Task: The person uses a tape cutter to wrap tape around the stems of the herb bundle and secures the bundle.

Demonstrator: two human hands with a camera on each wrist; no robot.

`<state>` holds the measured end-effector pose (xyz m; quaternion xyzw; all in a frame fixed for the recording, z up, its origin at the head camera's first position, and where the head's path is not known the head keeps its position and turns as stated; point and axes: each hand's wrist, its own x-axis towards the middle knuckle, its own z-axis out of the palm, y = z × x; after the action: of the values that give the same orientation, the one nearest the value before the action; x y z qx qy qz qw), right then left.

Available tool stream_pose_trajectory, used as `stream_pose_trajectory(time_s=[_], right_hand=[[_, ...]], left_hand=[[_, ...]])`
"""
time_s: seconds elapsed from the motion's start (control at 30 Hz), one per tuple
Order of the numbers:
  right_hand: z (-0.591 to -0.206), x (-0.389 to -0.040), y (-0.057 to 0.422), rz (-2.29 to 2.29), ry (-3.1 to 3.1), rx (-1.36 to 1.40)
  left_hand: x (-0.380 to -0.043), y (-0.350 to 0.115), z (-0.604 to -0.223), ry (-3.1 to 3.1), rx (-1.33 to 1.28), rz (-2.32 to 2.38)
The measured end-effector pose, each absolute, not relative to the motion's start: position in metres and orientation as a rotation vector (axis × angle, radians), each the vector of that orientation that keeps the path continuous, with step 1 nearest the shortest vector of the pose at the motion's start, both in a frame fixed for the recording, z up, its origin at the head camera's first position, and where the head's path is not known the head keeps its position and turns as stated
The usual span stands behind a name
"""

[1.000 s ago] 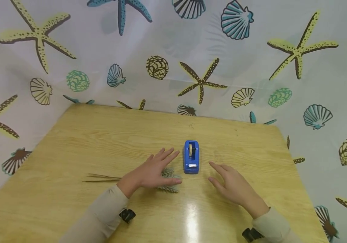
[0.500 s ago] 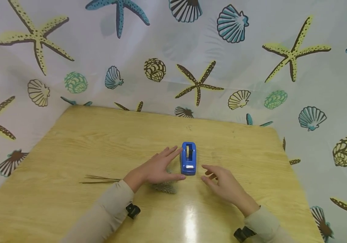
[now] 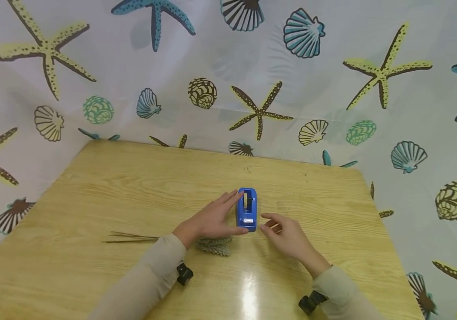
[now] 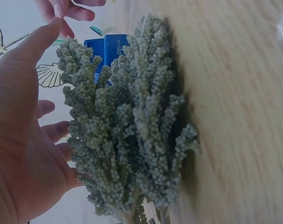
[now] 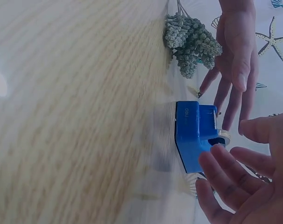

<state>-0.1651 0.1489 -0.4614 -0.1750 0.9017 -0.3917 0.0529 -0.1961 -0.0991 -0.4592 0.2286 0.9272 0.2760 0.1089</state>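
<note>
A blue tape dispenser (image 3: 254,214) with a small roll of tape (image 3: 246,201) stands upright on the table between both hands. My left hand (image 3: 212,220) is spread on its left side; the fingertips and thumb tip overlap the dispenser's edge in the head view. On the right, my right hand (image 3: 286,235) has loosely bent fingers, with thumb and index tips close to the dispenser's lower right side. Beneath the left hand and wrist lies a bunch of grey-green dried flowers (image 4: 127,112) with beady heads. Its thin brown stems (image 3: 130,239) point left; its middle is hidden by the left arm.
The wooden table (image 3: 152,178) has a light grain and a bright reflection near the front. A white cloth (image 3: 172,66) printed with starfish and shells hangs behind it and along both sides. Each wrist wears a black camera mount (image 3: 184,273).
Both hands have closed in on the tape dispenser, the left moving right and the right moving left. The right hand's fingers have bent more. The dispenser and flowers stay in place.
</note>
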Motion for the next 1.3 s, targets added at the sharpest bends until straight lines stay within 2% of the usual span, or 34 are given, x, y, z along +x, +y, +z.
stream_pose_trajectory(time_s=[0.4,0.63,1.13,1.3], right_hand=[[-0.464,-0.181,0.135,-1.328,2.58,-0.453],[-0.471,-0.185,0.127,-1.417,2.436,-0.298],[-0.482,-0.188,0.112,-1.448,2.473,-0.204],[-0.484,-0.193,0.106,-1.547,2.368,-0.034]], left_hand=[[-0.209,-0.1,-0.463,2.677,0.676,0.927],[-0.211,-0.101,-0.467,2.661,0.638,0.952],[-0.213,-0.094,-0.475,2.681,0.657,0.916],[-0.213,-0.093,-0.473,2.726,0.675,0.867]])
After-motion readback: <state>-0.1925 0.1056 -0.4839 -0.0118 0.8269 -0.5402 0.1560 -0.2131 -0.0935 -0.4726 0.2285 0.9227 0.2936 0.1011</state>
